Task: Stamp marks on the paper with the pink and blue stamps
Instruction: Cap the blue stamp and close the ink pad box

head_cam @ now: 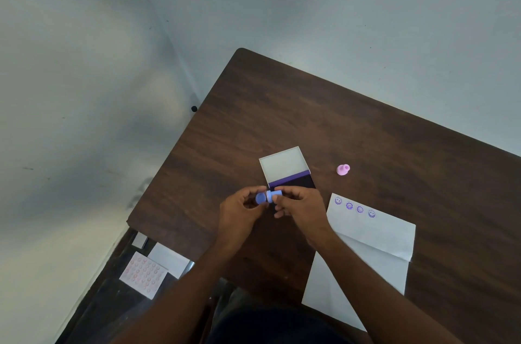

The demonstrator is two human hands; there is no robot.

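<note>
A small blue stamp (273, 196) is held above the table between both hands. My right hand (300, 207) pinches its body, and my left hand (239, 209) grips a round blue cap (260, 198) at its end. Just behind my hands lies an open ink pad (290, 173) with a white lid and a dark purple pad. The pink stamp (343, 169) stands alone on the table to the right. A folded white paper (375, 242) lies at the right, with a row of several purple smiley marks (354, 207) along its top edge.
The dark wooden table (324, 118) stands in a corner of grey walls. Below its left edge, on a lower surface, lie a sheet covered with pink marks (142, 274) and a blank white sheet (169, 259).
</note>
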